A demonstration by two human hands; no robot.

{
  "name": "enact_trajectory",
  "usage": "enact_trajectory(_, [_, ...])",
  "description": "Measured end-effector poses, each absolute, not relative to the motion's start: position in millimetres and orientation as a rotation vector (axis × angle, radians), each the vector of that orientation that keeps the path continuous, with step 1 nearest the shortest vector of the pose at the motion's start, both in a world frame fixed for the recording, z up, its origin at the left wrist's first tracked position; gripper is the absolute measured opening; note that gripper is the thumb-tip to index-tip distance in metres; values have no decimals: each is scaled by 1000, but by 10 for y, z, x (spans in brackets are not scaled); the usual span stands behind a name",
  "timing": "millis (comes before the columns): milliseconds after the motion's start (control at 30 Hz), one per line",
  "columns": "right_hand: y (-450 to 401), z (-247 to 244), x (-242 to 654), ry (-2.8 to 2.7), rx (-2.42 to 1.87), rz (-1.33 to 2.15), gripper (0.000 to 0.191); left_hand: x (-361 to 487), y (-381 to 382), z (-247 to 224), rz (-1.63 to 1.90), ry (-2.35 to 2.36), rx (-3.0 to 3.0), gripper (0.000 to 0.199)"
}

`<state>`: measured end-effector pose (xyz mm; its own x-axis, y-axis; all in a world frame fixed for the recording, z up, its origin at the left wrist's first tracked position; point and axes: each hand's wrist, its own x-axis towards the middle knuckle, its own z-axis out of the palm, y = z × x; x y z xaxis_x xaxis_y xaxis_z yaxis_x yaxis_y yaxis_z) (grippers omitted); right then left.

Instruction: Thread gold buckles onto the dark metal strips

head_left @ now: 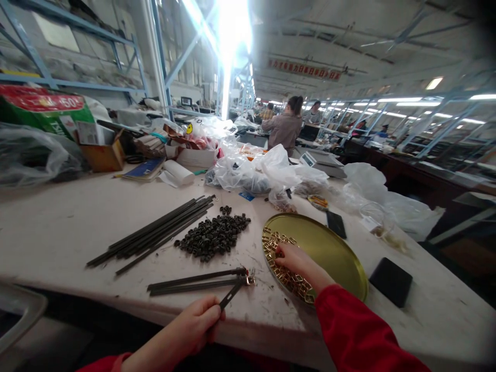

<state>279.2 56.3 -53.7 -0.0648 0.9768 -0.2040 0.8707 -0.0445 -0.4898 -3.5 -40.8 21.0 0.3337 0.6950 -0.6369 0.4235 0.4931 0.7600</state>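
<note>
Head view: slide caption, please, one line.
The left hand grips a slotted black strap while the right hand touches metal buckles on a gold-toned tray.

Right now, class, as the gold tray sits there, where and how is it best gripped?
Grip the tray by its rim at left and right together, coming in from outside. It is wide, round and shallow, with no handle visible, so opposite holds should best keep it level. Gold buckles crowd its left side, so that side probably needs firmer support.

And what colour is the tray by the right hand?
The tray is yellowish gold, best seen in the head view.
</note>
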Motion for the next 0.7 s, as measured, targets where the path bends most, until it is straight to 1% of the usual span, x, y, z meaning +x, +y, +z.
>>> enact_trajectory(100, [563,-543,2814,-1928,-1956,800,6,-35,-404,171,234,1292,1117,31])
enact_trajectory(267, [486,-457,2891,-1687,-1794,819,13,-84,-346,82,224,1309,1125,30])
enact_trajectory(367, [364,-363,2754,-1498,-1693,923,20,-40,-272,128,281,1298,1178,28])
enact_trajectory(433, [246,-298,2521,-1402,-1596,1074,31,15,-211,195,350,1283,1230,25])
enact_trajectory(500, [117,-241,2217,-1234,-1452,1305,34,61,-145,253,414,1269,1276,23])
enact_trajectory(600, [-49,-193,1781,-703,-1159,1715,28,66,-57,268,493,1266,1311,24])
enact_trajectory(700, [-141,-212,1482,-452,-1034,1872,24,-5,-11,215,534,1288,1329,21])
